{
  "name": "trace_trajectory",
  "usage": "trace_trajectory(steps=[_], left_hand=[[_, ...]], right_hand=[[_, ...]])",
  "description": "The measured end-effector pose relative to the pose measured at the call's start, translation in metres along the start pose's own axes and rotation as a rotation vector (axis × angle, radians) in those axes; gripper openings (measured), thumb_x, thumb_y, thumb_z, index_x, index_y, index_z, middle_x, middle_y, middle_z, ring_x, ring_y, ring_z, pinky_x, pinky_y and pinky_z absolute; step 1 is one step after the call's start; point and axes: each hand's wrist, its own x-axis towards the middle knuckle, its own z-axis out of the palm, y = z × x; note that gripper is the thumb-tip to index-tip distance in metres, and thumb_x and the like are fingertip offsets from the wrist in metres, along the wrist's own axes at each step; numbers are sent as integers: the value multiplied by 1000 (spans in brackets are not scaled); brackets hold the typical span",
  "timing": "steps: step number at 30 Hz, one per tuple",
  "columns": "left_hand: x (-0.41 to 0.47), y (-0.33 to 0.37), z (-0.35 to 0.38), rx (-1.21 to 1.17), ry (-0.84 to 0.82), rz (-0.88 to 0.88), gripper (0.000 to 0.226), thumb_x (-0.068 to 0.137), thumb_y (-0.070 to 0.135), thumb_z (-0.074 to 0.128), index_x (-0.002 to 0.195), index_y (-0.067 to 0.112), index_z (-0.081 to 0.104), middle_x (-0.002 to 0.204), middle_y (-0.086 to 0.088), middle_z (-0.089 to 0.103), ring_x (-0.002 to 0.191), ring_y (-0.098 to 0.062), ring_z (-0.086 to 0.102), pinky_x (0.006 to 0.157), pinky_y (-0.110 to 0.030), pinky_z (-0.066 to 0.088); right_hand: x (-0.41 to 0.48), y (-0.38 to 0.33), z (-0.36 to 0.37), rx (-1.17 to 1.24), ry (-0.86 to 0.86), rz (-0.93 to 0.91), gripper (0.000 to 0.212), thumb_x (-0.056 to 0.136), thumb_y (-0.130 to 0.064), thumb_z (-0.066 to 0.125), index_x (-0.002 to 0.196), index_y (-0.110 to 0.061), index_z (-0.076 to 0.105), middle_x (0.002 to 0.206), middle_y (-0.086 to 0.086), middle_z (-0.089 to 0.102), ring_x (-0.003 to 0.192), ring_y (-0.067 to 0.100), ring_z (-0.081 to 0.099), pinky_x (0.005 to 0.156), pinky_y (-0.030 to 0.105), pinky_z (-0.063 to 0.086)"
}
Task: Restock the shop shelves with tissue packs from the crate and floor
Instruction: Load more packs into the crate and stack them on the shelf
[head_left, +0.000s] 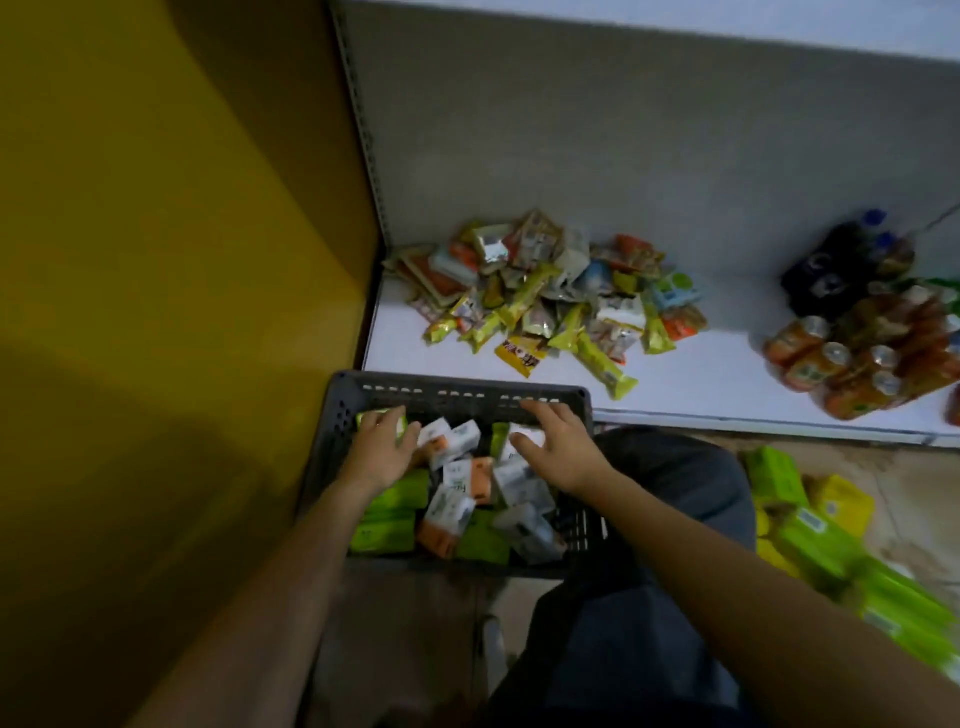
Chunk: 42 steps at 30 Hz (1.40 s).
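the restock has barely begun, by the look of it: the crate (332, 415) is full of tissue packs (452, 499), more packs (810, 535) lie on the floor at right, and the shelf (701, 384) beyond shows only a snack heap (540, 291) and drinks (862, 358). the left hand (382, 452) curls its fingers round a green pack (374, 418) at the crate's far left. the right hand (556, 452) lays spread fingers on a white pack (527, 434) at far right, not closed.

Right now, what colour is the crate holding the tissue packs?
The crate is dark grey, clearest in the head view.
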Motion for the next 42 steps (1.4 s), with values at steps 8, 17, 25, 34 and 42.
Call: trace_trajectory(steps=[8,17,25,34,42], left_hand=[[28,-63,44,29,-109,-190,49,100,34,35,145,13,32,148,-17,25,136,-33,30,110,-38,29],[51,-61,122,-29,-363,-193,47,101,34,34,142,12,34,146,-15,33,133,-31,34,108,-39,33],[66,-44,172,38,-498,-130,49,100,41,30,144,21,30,146,-14,33,127,-33,40,100,-37,36],[121,-14,187,99,-536,-23,53,100,40,29,148,20,20,155,-10,14,139,-31,25,110,-43,30],[171,-6,207,132,-489,-86,56,100,45,26,150,26,11,157,-12,9,143,-31,15,113,-44,25]], right_hand=[[33,12,70,11,-198,115,55,95,-36,45,144,-19,28,147,11,28,136,30,28,108,36,27],[50,71,78,36,-206,325,52,93,-32,51,141,-20,35,139,14,38,124,31,43,102,33,36],[53,102,77,141,-146,464,52,91,-28,55,140,-18,38,132,17,43,117,31,50,100,36,40],[46,127,65,217,-81,530,57,92,-28,53,144,-23,30,136,12,40,123,28,46,100,43,44],[71,139,70,322,-101,469,54,92,-24,53,142,-23,32,139,8,41,125,24,45,104,35,40]])
